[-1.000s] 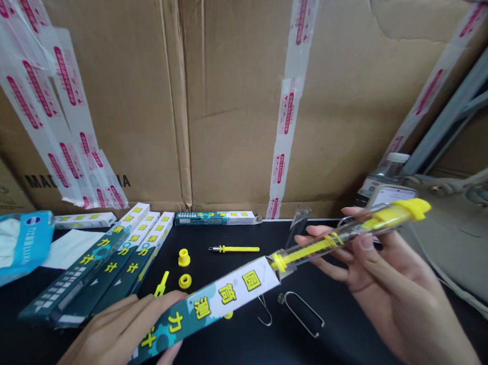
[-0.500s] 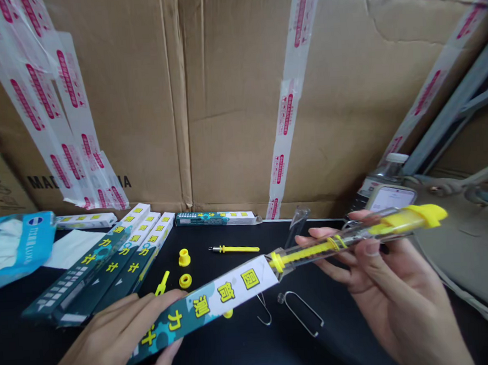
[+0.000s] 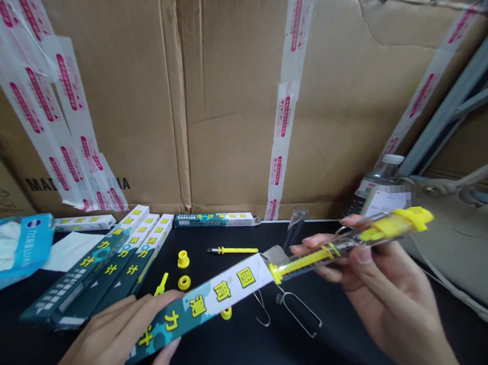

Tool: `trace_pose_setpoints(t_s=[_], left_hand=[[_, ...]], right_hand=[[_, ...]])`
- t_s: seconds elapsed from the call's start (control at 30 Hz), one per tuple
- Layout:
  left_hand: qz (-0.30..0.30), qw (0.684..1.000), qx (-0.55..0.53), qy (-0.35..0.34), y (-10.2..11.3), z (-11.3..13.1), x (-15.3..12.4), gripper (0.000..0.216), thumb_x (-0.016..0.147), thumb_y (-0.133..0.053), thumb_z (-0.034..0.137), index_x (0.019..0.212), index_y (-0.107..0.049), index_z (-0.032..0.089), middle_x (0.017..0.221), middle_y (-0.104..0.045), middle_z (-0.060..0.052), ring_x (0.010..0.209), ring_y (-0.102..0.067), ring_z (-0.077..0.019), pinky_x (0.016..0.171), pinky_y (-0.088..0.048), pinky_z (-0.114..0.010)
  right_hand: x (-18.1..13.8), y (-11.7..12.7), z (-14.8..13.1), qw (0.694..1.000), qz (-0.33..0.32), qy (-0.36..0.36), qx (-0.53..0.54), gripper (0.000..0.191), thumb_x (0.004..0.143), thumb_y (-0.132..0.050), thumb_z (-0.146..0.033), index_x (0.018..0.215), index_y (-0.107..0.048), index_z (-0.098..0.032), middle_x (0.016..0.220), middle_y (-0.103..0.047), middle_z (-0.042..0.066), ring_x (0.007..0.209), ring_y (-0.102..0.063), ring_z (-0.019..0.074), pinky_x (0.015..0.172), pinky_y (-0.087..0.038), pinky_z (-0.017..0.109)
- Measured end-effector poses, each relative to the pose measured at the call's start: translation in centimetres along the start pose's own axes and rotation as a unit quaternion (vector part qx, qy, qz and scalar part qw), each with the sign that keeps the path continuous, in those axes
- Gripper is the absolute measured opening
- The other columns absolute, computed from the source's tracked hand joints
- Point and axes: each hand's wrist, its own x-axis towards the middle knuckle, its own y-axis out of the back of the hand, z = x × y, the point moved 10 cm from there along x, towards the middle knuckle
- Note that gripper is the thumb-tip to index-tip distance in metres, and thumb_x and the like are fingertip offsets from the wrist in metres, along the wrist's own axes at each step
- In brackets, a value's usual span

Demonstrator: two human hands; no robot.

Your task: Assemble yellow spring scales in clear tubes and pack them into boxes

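My left hand (image 3: 107, 337) is wrapped round the lower end of a narrow white and dark green spring scale box (image 3: 212, 300), tilted up to the right. A small flap (image 3: 276, 254) stands out at the box's open upper end. In my right hand (image 3: 382, 284), pinched between thumb and fingers, is a clear tubular spring scale (image 3: 310, 261) with a yellow rod inside and a yellow cap. Its front end with a yellow collar is at the box's mouth; how far it reaches in, I cannot tell. Beneath them lie a metal hook (image 3: 262, 311) and a bent wire loop (image 3: 299, 311).
Several matching boxes (image 3: 104, 262) lie at the left, another box (image 3: 213, 219) at the back. Yellow collars (image 3: 183, 259), a yellow rod (image 3: 235, 250) and a clear tube (image 3: 296, 226) are on the black table. A large carton (image 3: 230, 95) stands behind; a bottle (image 3: 386, 168) and bag (image 3: 467, 246) are right.
My right hand has moved left and slightly down with the spring scale, bringing its collar up against the box's mouth. The box's flap shows more clearly. My left hand has barely shifted.
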Motion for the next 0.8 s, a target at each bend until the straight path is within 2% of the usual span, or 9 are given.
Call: trace_pose_setpoints(t_s=[0.13, 0.3, 0.47, 0.6, 0.67, 0.8], left_hand=[[-0.001, 1.000, -0.007, -0.022, 0.0, 0.3, 0.0, 0.046, 0.098, -0.054, 0.033, 0.143, -0.048, 0.037, 0.111, -0.080, 0.006, 0.096, -0.077, -0.0208, 0.091, -0.057, -0.034], [-0.003, 1.000, -0.017, -0.009, 0.0, 0.2, 0.1, 0.047, 0.096, -0.057, 0.035, 0.143, -0.048, 0.036, 0.110, -0.081, 0.005, 0.094, -0.078, -0.0226, 0.090, -0.060, -0.036], [0.002, 1.000, -0.005, -0.007, 0.1, 0.2, 0.1, 0.044, 0.094, -0.057, 0.033, 0.138, -0.052, 0.036, 0.109, -0.081, 0.004, 0.095, -0.078, -0.0238, 0.090, -0.061, -0.038], [0.010, 1.000, -0.019, -0.016, 0.3, 0.2, 0.1, 0.045, 0.091, -0.059, 0.030, 0.136, -0.055, 0.035, 0.107, -0.082, 0.004, 0.093, -0.079, -0.0227, 0.089, -0.062, -0.034], [0.010, 1.000, -0.021, -0.013, 0.3, 0.1, 0.1, 0.043, 0.091, -0.059, 0.031, 0.134, -0.056, 0.035, 0.107, -0.082, 0.004, 0.094, -0.079, -0.0226, 0.089, -0.062, -0.033], [0.009, 1.000, -0.008, -0.008, 0.3, 0.1, 0.1, 0.039, 0.090, -0.060, 0.033, 0.130, -0.058, 0.035, 0.108, -0.081, 0.003, 0.096, -0.079, -0.0236, 0.088, -0.063, -0.034]], right_hand=[[-0.1, -0.4, -0.2, 1.000, 0.019, 0.005, 0.004, 0.015, 0.100, -0.066, -0.034, 0.115, -0.067, -0.034, 0.106, -0.083, 0.004, 0.102, -0.080, 0.0261, 0.088, -0.065, 0.039], [-0.4, 0.0, -0.1, 0.998, 0.033, 0.008, -0.052, 0.017, 0.091, -0.078, -0.035, 0.107, -0.074, -0.033, 0.110, -0.080, 0.003, 0.099, -0.079, 0.0229, 0.079, -0.067, 0.028], [-0.6, 0.1, 1.5, 0.995, -0.005, -0.039, -0.093, 0.022, 0.091, -0.078, -0.034, 0.112, -0.075, -0.032, 0.108, -0.080, 0.005, 0.101, -0.077, 0.0238, 0.085, -0.065, 0.030], [-1.0, -1.5, 2.9, 0.988, -0.047, -0.108, -0.098, 0.031, 0.084, -0.084, -0.032, 0.112, -0.072, -0.031, 0.106, -0.083, 0.006, 0.098, -0.079, 0.0270, 0.083, -0.065, 0.035], [-1.2, -2.2, 3.2, 0.985, -0.063, -0.131, -0.093, 0.026, 0.082, -0.085, -0.033, 0.104, -0.071, -0.029, 0.106, -0.083, 0.006, 0.096, -0.079, 0.0269, 0.082, -0.065, 0.036], [-1.1, -3.1, 2.8, 0.986, -0.107, -0.104, -0.073, 0.014, 0.091, -0.075, -0.038, 0.101, -0.071, -0.028, 0.111, -0.081, 0.007, 0.103, -0.077, 0.0255, 0.088, -0.062, 0.034]])
